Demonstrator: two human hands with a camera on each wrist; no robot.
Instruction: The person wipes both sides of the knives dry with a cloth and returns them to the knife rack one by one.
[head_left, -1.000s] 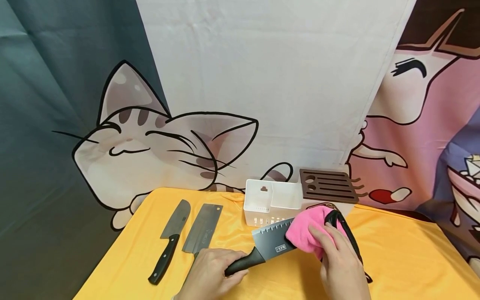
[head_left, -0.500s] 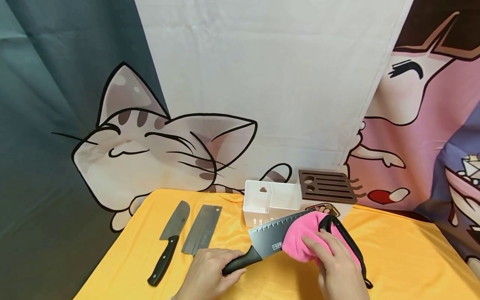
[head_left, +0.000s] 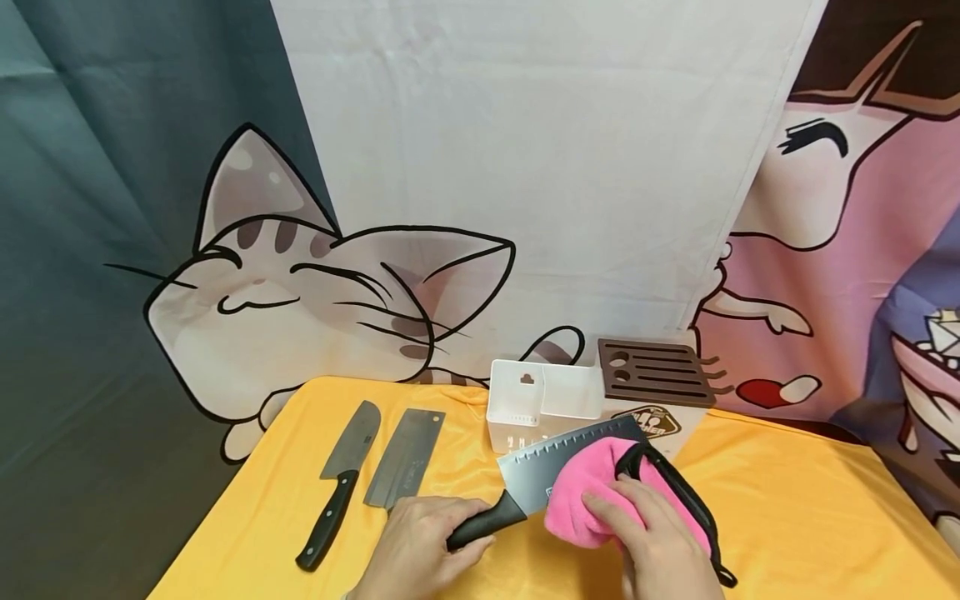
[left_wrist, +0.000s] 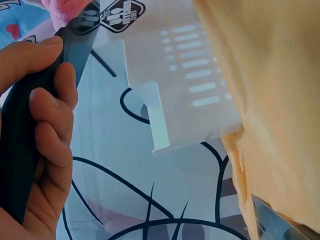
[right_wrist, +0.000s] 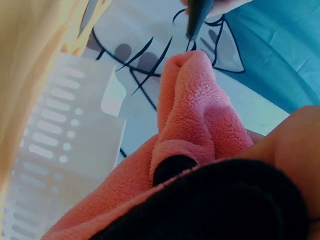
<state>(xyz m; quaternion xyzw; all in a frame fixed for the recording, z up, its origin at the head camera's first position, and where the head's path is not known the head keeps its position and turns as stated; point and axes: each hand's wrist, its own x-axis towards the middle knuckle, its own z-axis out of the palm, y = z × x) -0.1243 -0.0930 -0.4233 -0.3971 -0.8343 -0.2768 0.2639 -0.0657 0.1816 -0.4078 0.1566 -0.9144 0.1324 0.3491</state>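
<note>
My left hand (head_left: 423, 546) grips the black handle (head_left: 487, 521) of a wide kitchen knife; in the left wrist view its fingers (left_wrist: 57, 120) curl round that handle. The dark grey blade (head_left: 528, 475), dimpled along one edge, points up and right. With my right hand (head_left: 667, 546) I hold a folded pink cloth (head_left: 588, 496) with black trim over the lower middle of the blade, covering most of its label. The far end of the blade shows past the cloth. In the right wrist view the fluffy cloth (right_wrist: 200, 105) hides most of the fingers.
A black-handled knife (head_left: 330, 517) and a cleaver (head_left: 407, 458) lie on the yellow tablecloth (head_left: 247, 533) at left, the cleaver's handle behind my left hand. Behind the blade stands a white perforated holder (head_left: 513, 408) with a brown slotted top (head_left: 660, 372) and side hooks. A printed curtain (head_left: 525, 167) hangs behind.
My right hand and the cloth have slid left and down across the blade, baring its far end and covering the label. The blade has tilted up slightly; the left hand keeps its grip.
</note>
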